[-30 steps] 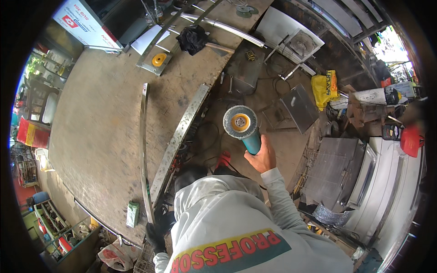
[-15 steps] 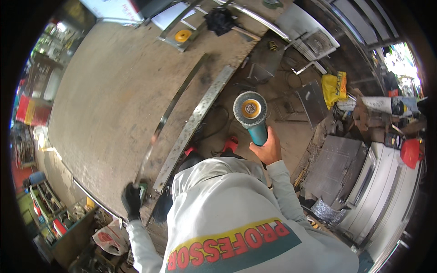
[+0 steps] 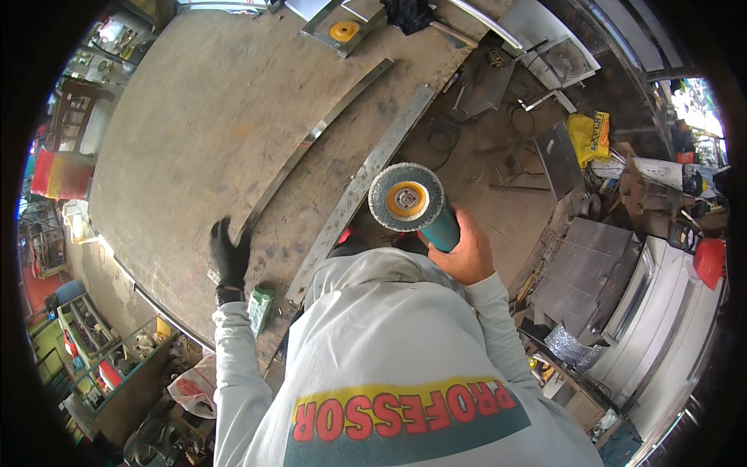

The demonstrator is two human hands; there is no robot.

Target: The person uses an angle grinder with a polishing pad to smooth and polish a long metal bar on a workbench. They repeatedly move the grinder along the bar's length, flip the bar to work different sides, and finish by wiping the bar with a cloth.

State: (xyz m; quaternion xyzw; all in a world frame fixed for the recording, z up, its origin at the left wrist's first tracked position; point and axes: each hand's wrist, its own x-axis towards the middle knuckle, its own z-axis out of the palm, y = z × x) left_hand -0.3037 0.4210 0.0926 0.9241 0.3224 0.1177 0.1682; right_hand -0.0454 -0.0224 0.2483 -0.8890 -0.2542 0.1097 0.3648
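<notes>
One gloved left hand (image 3: pixel 229 258) lies spread at the metal strip (image 3: pixel 310 138) ahead (seemingly positioning; firm hold needed next), the right hand (image 3: pixel 468 251) clasping an angle grinder (image 3: pixel 424 210).

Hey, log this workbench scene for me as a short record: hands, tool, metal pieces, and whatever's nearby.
Left hand: left hand, black-gloved, over the near end of the metal strip; grip unclear
Right hand: right hand, bare, holding the angle grinder
Tool: teal body, round disc facing the camera
Strip: thin, gently curved, lying along the bench
Bench edge: flat metal bar
By left wrist: green packet
Far end of bench: yellow disc on a metal plate
</notes>
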